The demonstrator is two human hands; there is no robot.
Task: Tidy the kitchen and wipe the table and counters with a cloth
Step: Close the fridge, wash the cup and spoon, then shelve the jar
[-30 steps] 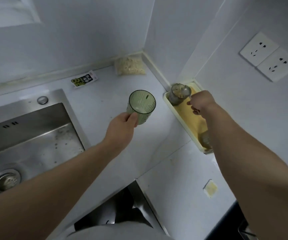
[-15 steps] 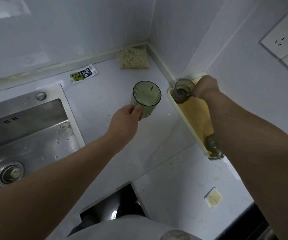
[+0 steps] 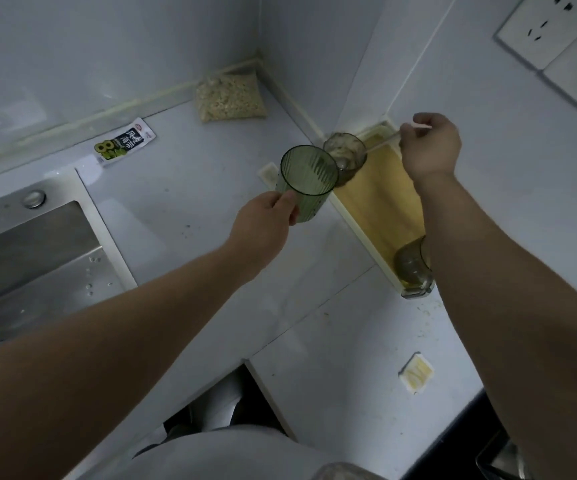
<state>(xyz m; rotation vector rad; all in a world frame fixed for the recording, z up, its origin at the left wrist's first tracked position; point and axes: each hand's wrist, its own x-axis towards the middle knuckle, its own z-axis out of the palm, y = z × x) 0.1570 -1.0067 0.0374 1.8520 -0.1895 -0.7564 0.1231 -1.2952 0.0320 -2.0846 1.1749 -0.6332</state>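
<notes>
My left hand [image 3: 266, 223] grips a green ribbed see-through cup [image 3: 309, 181] by its side and holds it above the counter, right beside a grey glass [image 3: 347, 155]. That glass stands at the far end of a long yellow tray [image 3: 380, 202] set against the right wall. My right hand [image 3: 430, 147] hovers over the tray's far end and pinches a thin pale stick [image 3: 384, 142] that slants down into the grey glass. A second grey glass [image 3: 413, 265] sits at the tray's near end, partly hidden by my right forearm.
A clear bag of grains [image 3: 229, 97] lies in the back corner, with a printed sachet [image 3: 126, 143] by the steel sink [image 3: 30, 254] on the left. A small white piece [image 3: 268, 173] and a yellowish packet [image 3: 416, 372] lie on the speckled counter. Wall sockets [image 3: 557, 39] are upper right.
My right hand has risen from the grey glass and now holds the stick by its upper end. My left hand has carried the green cup right, up against the glass.
</notes>
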